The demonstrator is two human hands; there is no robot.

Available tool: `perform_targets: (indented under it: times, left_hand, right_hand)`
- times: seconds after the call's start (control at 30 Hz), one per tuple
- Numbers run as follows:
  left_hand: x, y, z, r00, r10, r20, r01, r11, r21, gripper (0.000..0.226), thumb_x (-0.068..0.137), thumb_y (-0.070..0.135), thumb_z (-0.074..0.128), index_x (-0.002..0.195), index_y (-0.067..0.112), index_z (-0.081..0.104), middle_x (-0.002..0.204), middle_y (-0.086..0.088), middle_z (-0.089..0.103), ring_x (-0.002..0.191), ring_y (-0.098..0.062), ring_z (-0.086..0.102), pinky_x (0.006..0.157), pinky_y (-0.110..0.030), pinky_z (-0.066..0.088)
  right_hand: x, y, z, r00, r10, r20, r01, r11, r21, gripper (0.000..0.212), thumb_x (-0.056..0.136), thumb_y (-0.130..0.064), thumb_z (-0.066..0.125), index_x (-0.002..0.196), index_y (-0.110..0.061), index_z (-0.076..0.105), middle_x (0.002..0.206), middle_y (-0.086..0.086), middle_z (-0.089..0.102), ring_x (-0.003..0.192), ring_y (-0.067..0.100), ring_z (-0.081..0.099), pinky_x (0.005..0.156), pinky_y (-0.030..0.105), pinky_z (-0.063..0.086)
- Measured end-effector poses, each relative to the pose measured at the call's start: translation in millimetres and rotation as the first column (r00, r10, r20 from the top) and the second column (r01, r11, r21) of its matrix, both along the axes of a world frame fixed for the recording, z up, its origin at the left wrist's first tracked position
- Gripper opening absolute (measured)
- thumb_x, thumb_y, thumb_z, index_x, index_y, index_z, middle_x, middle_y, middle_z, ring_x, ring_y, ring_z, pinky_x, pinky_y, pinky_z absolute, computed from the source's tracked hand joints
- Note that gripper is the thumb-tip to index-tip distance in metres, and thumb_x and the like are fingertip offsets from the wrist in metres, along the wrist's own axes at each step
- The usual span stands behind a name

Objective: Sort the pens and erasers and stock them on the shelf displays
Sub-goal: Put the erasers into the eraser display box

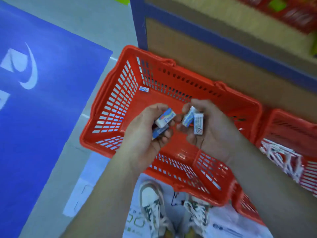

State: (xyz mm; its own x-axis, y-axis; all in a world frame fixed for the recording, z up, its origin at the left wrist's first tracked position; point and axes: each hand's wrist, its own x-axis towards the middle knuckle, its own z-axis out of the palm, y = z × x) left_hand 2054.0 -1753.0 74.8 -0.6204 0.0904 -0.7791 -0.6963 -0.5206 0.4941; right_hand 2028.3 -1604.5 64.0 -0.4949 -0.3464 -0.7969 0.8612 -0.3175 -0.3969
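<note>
Both my hands hover over a red plastic basket [120, 107] on the floor. My left hand [142, 131] grips two white and blue erasers [165, 119], one stacked over the other. My right hand [212, 133] holds two more erasers [198, 123] between thumb and fingers, standing roughly upright. A single eraser [144, 89] lies at the far left corner of the basket's floor. No pens show clearly in this basket.
A second red basket [291, 127] with white and red items stands to the right. A brown shelf unit with blue edges [223, 45] rises behind the baskets. A blue floor mat [34, 100] lies to the left. My shoes [154, 208] stand below the basket.
</note>
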Motion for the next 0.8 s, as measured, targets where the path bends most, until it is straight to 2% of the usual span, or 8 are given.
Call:
perform_targets:
  times: [0.1, 0.23, 0.3, 0.37, 0.53, 0.63, 0.73, 0.8]
  left_hand:
    - [16, 12, 69, 0.998, -0.024, -0.058, 0.021, 0.998, -0.054, 0.022, 0.094, 0.014, 0.045, 0.081, 0.018, 0.061, 0.058, -0.006, 0.060, 0.042, -0.011, 0.046, 0.042, -0.016, 0.037]
    - [31, 30, 147, 0.992, -0.032, -0.125, 0.006, 0.979, -0.204, 0.028, 0.093, 0.014, 0.052, 0.070, 0.023, 0.065, 0.055, -0.004, 0.056, 0.039, -0.011, 0.044, 0.041, -0.017, 0.035]
    - [36, 38, 180, 0.990, -0.066, -0.125, 0.023, 0.950, -0.312, 0.025, 0.092, 0.020, 0.056, 0.068, 0.026, 0.063, 0.054, -0.004, 0.054, 0.038, -0.011, 0.043, 0.040, -0.017, 0.035]
    - [40, 43, 213, 0.987, -0.106, -0.122, 0.055, 0.929, -0.367, 0.023, 0.091, 0.029, 0.057, 0.068, 0.025, 0.059, 0.053, -0.004, 0.053, 0.038, -0.012, 0.043, 0.041, -0.020, 0.034]
    - [35, 43, 293, 0.977, -0.207, -0.056, 0.197, 0.969, -0.152, 0.036, 0.077, 0.050, 0.052, 0.061, 0.018, 0.063, 0.059, -0.003, 0.058, 0.048, -0.014, 0.054, 0.042, -0.019, 0.034]
    - [36, 50, 324, 0.932, -0.327, -0.158, 0.305, 0.940, -0.151, 0.030, 0.078, 0.037, 0.052, 0.077, 0.016, 0.073, 0.071, -0.006, 0.063, 0.055, -0.014, 0.056, 0.042, -0.020, 0.035]
    - [35, 70, 357, 0.903, -0.365, -0.226, 0.357, 0.931, -0.076, 0.028, 0.083, 0.021, 0.052, 0.102, 0.016, 0.072, 0.077, -0.008, 0.062, 0.059, -0.014, 0.052, 0.038, -0.018, 0.032]
    - [33, 89, 375, 0.875, -0.405, -0.267, 0.387, 0.914, -0.120, 0.027, 0.082, 0.022, 0.055, 0.103, 0.022, 0.072, 0.076, -0.005, 0.063, 0.058, -0.013, 0.049, 0.037, -0.018, 0.029]
  right_hand:
    - [20, -3, 64, 0.984, 0.113, -0.140, -0.083, 0.975, 0.205, 0.019, 0.081, -0.041, 0.060, 0.082, -0.022, 0.063, 0.064, 0.002, 0.059, 0.048, 0.011, 0.053, 0.036, 0.014, 0.033]
    - [43, 8, 152, 0.936, 0.194, -0.295, -0.122, 0.962, 0.246, 0.033, 0.063, -0.032, 0.073, 0.090, -0.015, 0.067, 0.068, 0.009, 0.056, 0.052, 0.010, 0.046, 0.036, 0.015, 0.030]
    - [49, 16, 192, 0.926, 0.207, -0.315, -0.125, 0.957, 0.262, 0.024, 0.063, -0.029, 0.074, 0.082, -0.016, 0.068, 0.063, 0.005, 0.054, 0.051, 0.009, 0.045, 0.037, 0.015, 0.030]
    - [54, 24, 227, 0.946, 0.129, -0.296, -0.053, 0.967, 0.251, 0.012, 0.066, -0.024, 0.072, 0.074, -0.017, 0.066, 0.059, 0.003, 0.055, 0.048, 0.010, 0.045, 0.036, 0.015, 0.029]
    - [60, 44, 302, 0.949, -0.117, -0.293, 0.186, 0.957, 0.222, 0.015, 0.064, -0.020, 0.068, 0.075, -0.015, 0.059, 0.057, 0.008, 0.056, 0.043, 0.012, 0.044, 0.033, 0.014, 0.025]
    - [62, 61, 340, 0.926, -0.138, -0.351, 0.234, 0.940, 0.250, 0.015, 0.069, -0.018, 0.067, 0.080, -0.015, 0.057, 0.059, 0.009, 0.059, 0.043, 0.014, 0.045, 0.035, 0.016, 0.023]
    - [67, 84, 368, 0.908, -0.177, -0.381, 0.291, 0.919, 0.265, 0.010, 0.084, -0.008, 0.060, 0.083, -0.016, 0.054, 0.060, 0.009, 0.060, 0.044, 0.015, 0.045, 0.038, 0.017, 0.023]
    - [72, 100, 383, 0.901, -0.187, -0.391, 0.314, 0.903, 0.293, 0.010, 0.088, -0.010, 0.059, 0.081, -0.017, 0.056, 0.060, 0.008, 0.060, 0.046, 0.016, 0.045, 0.040, 0.019, 0.027]
